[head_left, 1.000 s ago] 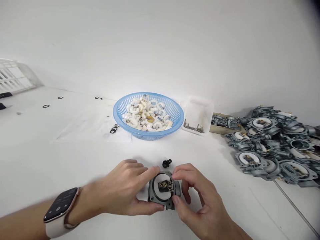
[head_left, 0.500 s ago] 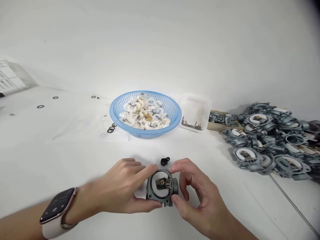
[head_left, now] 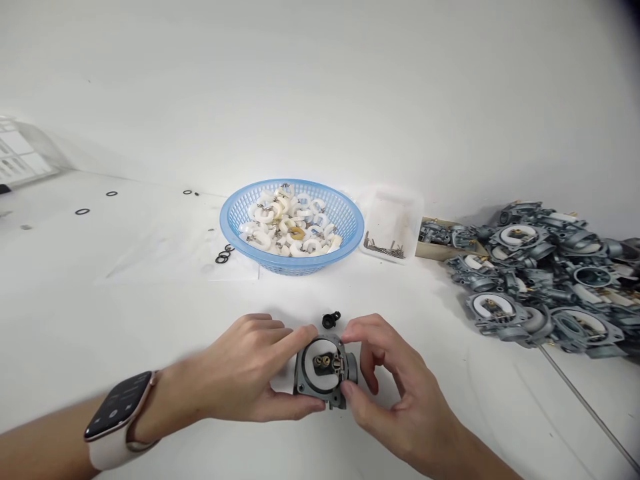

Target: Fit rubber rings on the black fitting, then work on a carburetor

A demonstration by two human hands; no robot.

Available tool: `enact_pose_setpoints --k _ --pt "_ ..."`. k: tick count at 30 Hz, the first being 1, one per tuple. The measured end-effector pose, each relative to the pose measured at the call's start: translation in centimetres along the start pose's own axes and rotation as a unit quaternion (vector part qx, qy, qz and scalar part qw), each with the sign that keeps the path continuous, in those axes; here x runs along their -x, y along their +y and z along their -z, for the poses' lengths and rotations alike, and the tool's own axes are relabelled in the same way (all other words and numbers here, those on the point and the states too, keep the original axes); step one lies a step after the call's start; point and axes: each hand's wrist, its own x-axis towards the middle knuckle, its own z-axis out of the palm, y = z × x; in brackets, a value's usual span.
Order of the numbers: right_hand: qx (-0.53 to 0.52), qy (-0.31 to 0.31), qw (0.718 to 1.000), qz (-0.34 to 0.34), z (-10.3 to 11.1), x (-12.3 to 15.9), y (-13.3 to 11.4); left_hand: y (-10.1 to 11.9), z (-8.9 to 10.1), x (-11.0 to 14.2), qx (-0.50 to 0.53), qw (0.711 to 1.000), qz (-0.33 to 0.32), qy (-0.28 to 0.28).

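A grey metal carburetor body (head_left: pixel 301 377) sits on the table in front of me, its open bowl side facing up. A white C-shaped float (head_left: pixel 313 373) lies in it, around two brass jets. My left hand (head_left: pixel 260 370) grips the body from the left, index finger on the far edge and thumb along the near edge. On the other side, my right hand (head_left: pixel 400 383) has its index fingertip at the far right corner and its thumb beside the float's hinge. Just beyond the body lies a small black fitting (head_left: pixel 330 320).
A blue basket (head_left: pixel 230 223) full of white floats stands behind, with a clear tray (head_left: pixel 395 217) of metal pins beside it. Many carburetor bodies (head_left: pixel 540 267) are heaped at right, near a cardboard box (head_left: pixel 435 251) and a thin rod (head_left: pixel 585 403). Black O-rings (head_left: pixel 223 257) lie at left.
My right thumb has moved slightly upward along the body's right side, toward the float hinge. Both hands keep hold of the carburetor body, and the view has shifted a little.
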Motion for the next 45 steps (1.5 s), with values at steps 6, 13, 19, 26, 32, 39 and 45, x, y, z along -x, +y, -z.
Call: enact_pose_setpoints --k 6,13,19,26,32,39,45 --pt "-0.006 -0.018 1.0 0.004 0.14 -0.01 -0.24 -0.06 0.0 -0.15 0.004 1.0 0.0 -0.005" --pt "0.013 0.013 1.0 -0.003 0.02 -0.05 0.07 -0.01 0.06 -0.12 0.003 1.0 -0.002 0.001" --pt "-0.006 -0.008 1.0 0.003 0.15 -0.16 -0.44 -0.04 -0.07 -0.04 0.002 1.0 0.001 0.003" --pt "0.013 0.008 1.0 -0.003 0.01 -0.08 0.03 -0.04 -0.12 -0.02 0.008 1.0 0.006 -0.006" --pt "0.007 -0.007 1.0 -0.009 0.03 0.01 -0.54 -0.04 -0.2 0.17 0.0 1.0 0.011 -0.014" --pt "0.027 0.021 0.999 0.012 -0.05 -0.18 -0.05 -0.13 -0.33 0.0 0.007 1.0 0.012 -0.006" --pt "0.026 0.005 1.0 0.006 -0.01 -0.08 -0.08 -0.09 -0.23 0.12 0.005 1.0 0.014 -0.012"
